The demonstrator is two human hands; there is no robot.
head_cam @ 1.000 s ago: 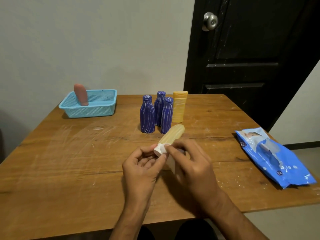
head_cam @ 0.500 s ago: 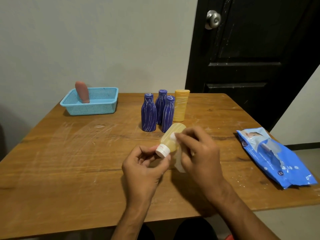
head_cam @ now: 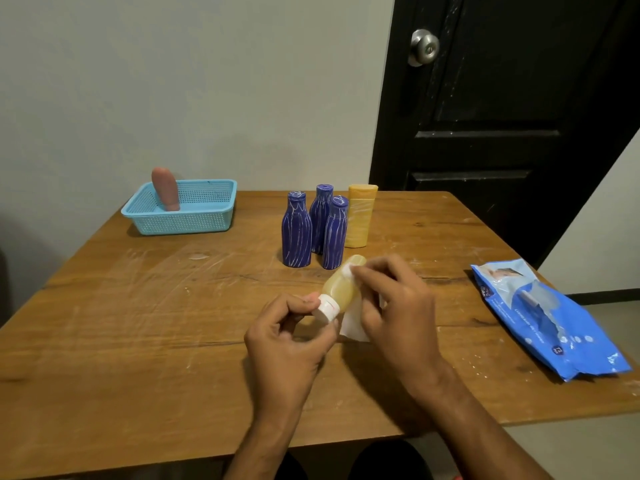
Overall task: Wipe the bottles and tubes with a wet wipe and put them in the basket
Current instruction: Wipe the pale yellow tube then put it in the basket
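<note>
My left hand (head_cam: 289, 336) pinches the white cap of a small yellow bottle (head_cam: 337, 291), which lies tilted above the table with its base pointing away from me. My right hand (head_cam: 391, 306) holds a white wet wipe (head_cam: 353, 327) against the bottle's far side, fingers curled round it. Three blue bottles (head_cam: 296, 233) and a tall yellow bottle (head_cam: 360, 216) stand together behind my hands. A light blue basket (head_cam: 187, 221) sits at the back left with a pink tube (head_cam: 166, 188) leaning inside it.
A blue pack of wet wipes (head_cam: 550, 320) lies near the right edge of the wooden table (head_cam: 138, 341). A black door (head_cam: 502, 116) stands behind the table at the right, and a grey wall is at the back.
My right hand has slid the wipe from the cap end up along the bottle toward its base. My left hand keeps its hold on the cap.
</note>
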